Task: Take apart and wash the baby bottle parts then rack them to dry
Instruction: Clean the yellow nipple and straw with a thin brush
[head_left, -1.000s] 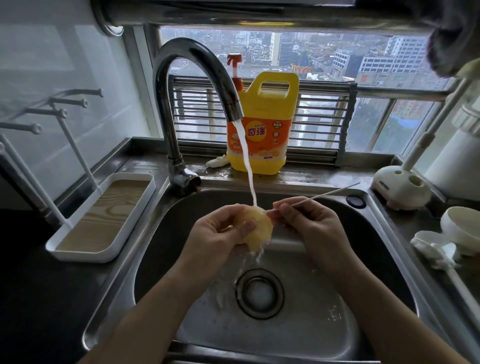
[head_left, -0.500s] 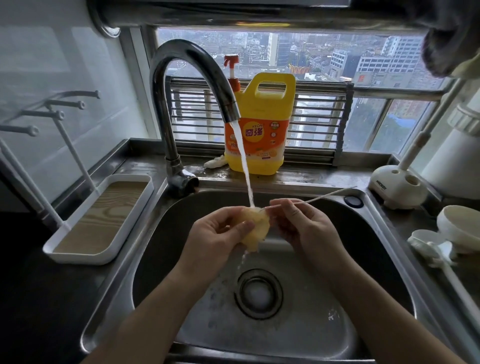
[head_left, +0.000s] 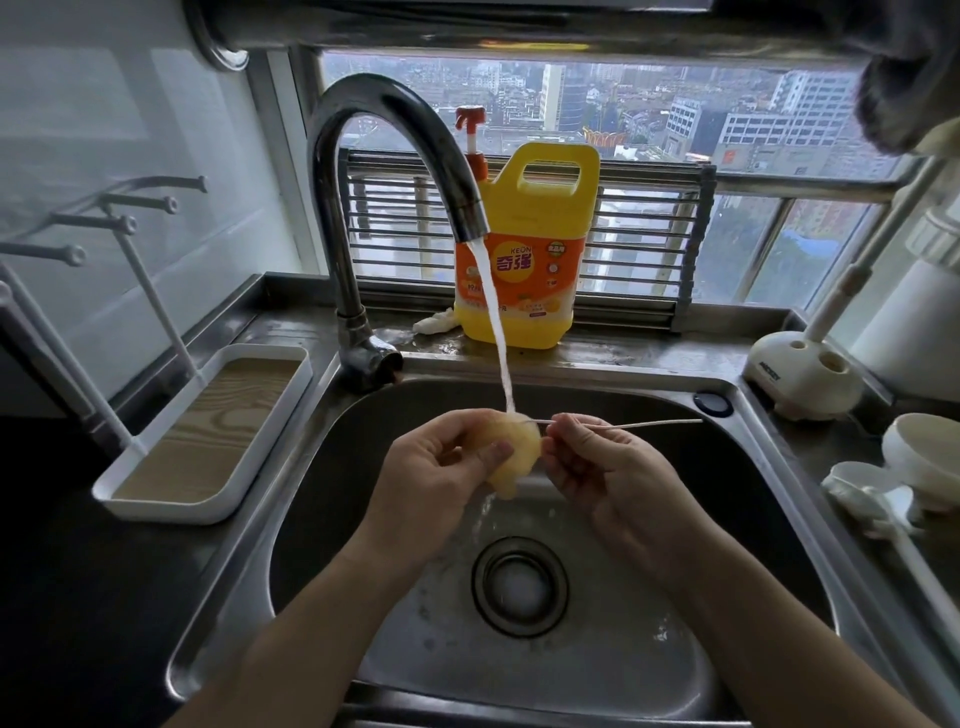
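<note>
Over the steel sink (head_left: 769, 525), my left hand (head_left: 441, 478) grips a soft yellowish bottle teat (head_left: 514, 457) under the running water from the tap (head_left: 395, 135). My right hand (head_left: 608, 473) pinches a thin white straw brush (head_left: 639, 425) whose left end pokes into the teat; its free end points right. A white drying rack (head_left: 208, 431) with a wood-pattern tray and upright pegs stands on the counter at the left.
A yellow detergent jug (head_left: 535, 249) stands on the ledge behind the sink. At the right are a white brush stand (head_left: 800, 374), a white cup-like part (head_left: 924, 457) and a long-handled white brush (head_left: 883, 525). The drain (head_left: 519, 584) lies below my hands.
The thin brush has levelled out from pointing up and right to nearly horizontal. My hands and the teat stay under the stream.
</note>
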